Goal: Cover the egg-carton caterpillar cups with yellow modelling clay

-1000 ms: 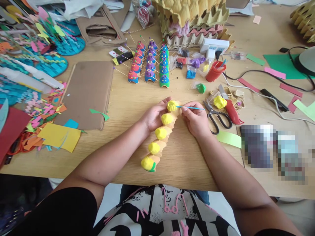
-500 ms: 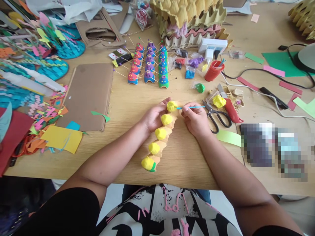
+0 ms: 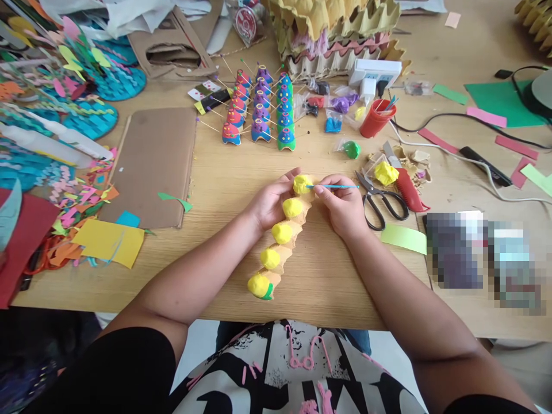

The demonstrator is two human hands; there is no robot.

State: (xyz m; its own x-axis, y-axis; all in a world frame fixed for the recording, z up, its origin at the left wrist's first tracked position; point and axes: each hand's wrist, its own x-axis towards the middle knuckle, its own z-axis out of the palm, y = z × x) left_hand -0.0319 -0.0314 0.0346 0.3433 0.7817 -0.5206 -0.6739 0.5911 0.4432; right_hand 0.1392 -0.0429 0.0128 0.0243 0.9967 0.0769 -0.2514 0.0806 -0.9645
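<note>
A strip cut from an egg carton (image 3: 290, 244) slants across the table in front of me, its bumps capped with yellow clay (image 3: 282, 233) and a green patch at the near end. My left hand (image 3: 276, 200) grips its far end, thumb and fingers around the last bump. In my right hand (image 3: 342, 204) a thin blue stick (image 3: 334, 186) is pinched, its tip touching the yellow clay on that far bump. Black-handled scissors (image 3: 383, 201) lie just right of my right hand, beside a lump of yellow clay (image 3: 386, 172).
Three finished painted carton strips (image 3: 261, 106) with pins stand at the back. Behind them rise stacked egg trays (image 3: 332, 34). A red cup (image 3: 376, 119), a red-handled knife (image 3: 409, 187) and cables are at right; cardboard (image 3: 155, 167) and paper scraps (image 3: 112, 241) at left.
The blue stick's tip has shifted slightly left, further onto the yellow clay, with my right hand. My left hand and the strip stay nearly in place. The view has tilted a little.
</note>
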